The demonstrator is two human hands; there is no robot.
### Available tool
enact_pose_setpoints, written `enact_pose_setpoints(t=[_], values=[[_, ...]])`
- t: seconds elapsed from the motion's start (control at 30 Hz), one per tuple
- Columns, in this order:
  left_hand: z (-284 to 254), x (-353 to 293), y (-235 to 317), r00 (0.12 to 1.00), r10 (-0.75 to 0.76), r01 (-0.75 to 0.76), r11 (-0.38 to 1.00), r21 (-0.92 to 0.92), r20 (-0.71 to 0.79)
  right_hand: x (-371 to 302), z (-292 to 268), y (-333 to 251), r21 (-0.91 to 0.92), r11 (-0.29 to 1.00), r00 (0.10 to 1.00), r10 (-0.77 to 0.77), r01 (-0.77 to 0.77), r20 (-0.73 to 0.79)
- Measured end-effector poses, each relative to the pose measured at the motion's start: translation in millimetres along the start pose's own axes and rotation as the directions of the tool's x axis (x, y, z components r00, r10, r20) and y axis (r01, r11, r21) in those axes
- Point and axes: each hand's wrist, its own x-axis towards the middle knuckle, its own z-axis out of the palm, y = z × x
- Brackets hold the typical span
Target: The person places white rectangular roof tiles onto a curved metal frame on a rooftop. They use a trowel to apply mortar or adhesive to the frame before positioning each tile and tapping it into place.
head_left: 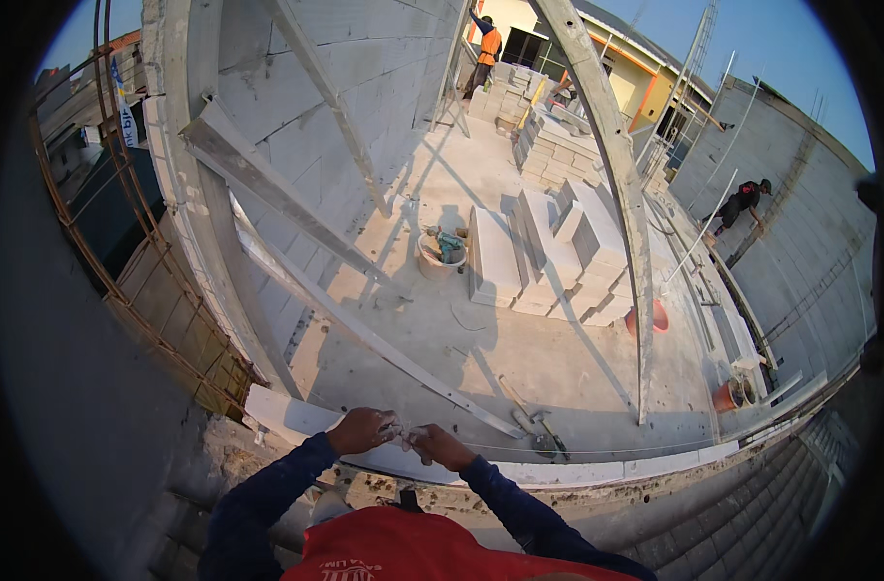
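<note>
My left hand and my right hand are close together in front of my body, above a low course of white blocks. Both have their fingers closed in a pinch. A thin pale string runs from my right hand to the right along the course. What my left fingers pinch is too small to make out. Beside my left hand, a white block lies at the left end of the course. Beyond my right hand, long-handled hand tools rest on the floor.
Slanting props cross ahead on the left. A bucket holding a green power tool stands near stacked white blocks. Rusty rebar rises at left. One worker stands far back; another bends by the right wall.
</note>
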Motion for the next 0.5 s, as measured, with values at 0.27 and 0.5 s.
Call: enact_pose_setpoints(t=[0.27,0.5], values=[[0,-29,17,1.0,-0.009,0.007,0.997,-0.071,-0.028,-24,38,-17,-0.061,0.998,0.996,-0.035,0.03,-0.082],[-2,-36,26,0.995,-0.102,0.102,0.985,-0.14,0.012,-35,52,-12,-0.112,0.994,0.994,-0.034,0.022,-0.104]])
